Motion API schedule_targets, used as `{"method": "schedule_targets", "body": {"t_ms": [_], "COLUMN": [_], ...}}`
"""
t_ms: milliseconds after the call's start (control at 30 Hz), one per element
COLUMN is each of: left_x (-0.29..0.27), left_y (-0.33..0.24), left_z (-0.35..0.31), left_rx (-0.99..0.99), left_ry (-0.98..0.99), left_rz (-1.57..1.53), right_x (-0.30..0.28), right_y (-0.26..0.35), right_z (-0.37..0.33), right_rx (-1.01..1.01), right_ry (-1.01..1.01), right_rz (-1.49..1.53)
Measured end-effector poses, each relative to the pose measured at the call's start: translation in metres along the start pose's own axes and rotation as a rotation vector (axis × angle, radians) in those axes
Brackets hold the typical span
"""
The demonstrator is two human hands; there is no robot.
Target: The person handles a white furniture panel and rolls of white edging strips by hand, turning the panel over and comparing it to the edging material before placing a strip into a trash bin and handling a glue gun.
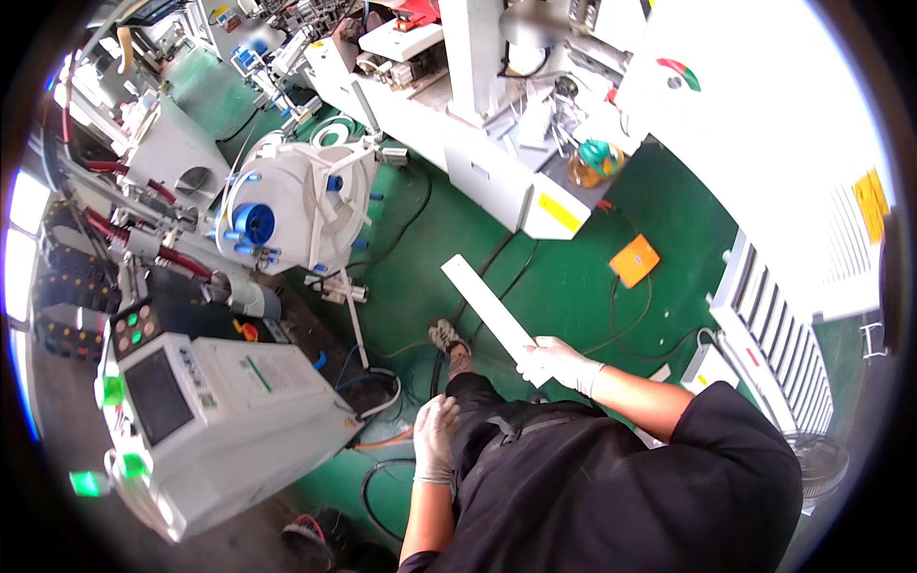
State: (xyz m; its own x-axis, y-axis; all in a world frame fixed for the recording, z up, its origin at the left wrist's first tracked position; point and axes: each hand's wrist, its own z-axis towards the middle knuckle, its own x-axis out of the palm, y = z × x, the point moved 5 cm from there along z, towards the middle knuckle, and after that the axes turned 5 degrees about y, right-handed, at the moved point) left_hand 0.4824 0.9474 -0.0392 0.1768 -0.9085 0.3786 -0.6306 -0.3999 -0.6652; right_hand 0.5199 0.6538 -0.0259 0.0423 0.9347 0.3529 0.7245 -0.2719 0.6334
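A long, flat white strip (pixel 489 313) slants up and to the left from my right hand (pixel 556 363), which wears a thin whitish glove. My right fingers and thumb grip the strip near its lower end, and its far end hangs free above the green floor. My left hand (pixel 436 437), gloved the same way, hangs low beside my leg. Its fingers are curled in, and nothing shows in them. The nearest thing on that side is a white machine console (pixel 258 411) with a dark screen (pixel 159 398).
A round white reel-like drum (pixel 287 205) with blue knobs stands ahead on the left. Cables and hoses cross the green floor (pixel 420 277). An orange foot pedal (pixel 634 261) lies ahead to the right. Tools cover a white bench (pixel 487 172); a large white machine (pixel 764 143) stands right.
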Motion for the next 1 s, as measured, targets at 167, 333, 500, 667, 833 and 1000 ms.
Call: {"method": "schedule_targets", "body": {"t_ms": [167, 333, 500, 667, 833, 1000], "left_x": [-0.034, -0.045, -0.021, 0.000, 0.002, -0.016], "left_y": [-0.110, -0.265, -0.410, -0.478, -0.510, -0.511], "left_z": [0.137, 0.266, 0.361, 0.468, 0.535, 0.573], "left_rx": [0.032, 0.198, 0.339, 0.311, 0.362, 0.488], "left_ry": [-0.068, -0.134, -0.263, -0.376, -0.506, -0.597], "left_rz": [-0.373, -0.127, -0.175, -0.257, -0.380, -0.369], "right_x": [-0.009, 0.013, 0.069, 0.076, 0.096, 0.112], "right_y": [0.068, 0.179, 0.300, 0.371, 0.469, 0.537], "right_z": [0.078, 0.167, 0.242, 0.341, 0.427, 0.504], "right_rx": [0.009, -0.046, -0.164, -0.169, -0.095, -0.056], "right_ry": [-0.132, -0.037, -0.020, 0.075, 0.217, 0.418], "right_rz": [0.145, 0.164, -0.017, -0.279, -0.664, -0.805]}}
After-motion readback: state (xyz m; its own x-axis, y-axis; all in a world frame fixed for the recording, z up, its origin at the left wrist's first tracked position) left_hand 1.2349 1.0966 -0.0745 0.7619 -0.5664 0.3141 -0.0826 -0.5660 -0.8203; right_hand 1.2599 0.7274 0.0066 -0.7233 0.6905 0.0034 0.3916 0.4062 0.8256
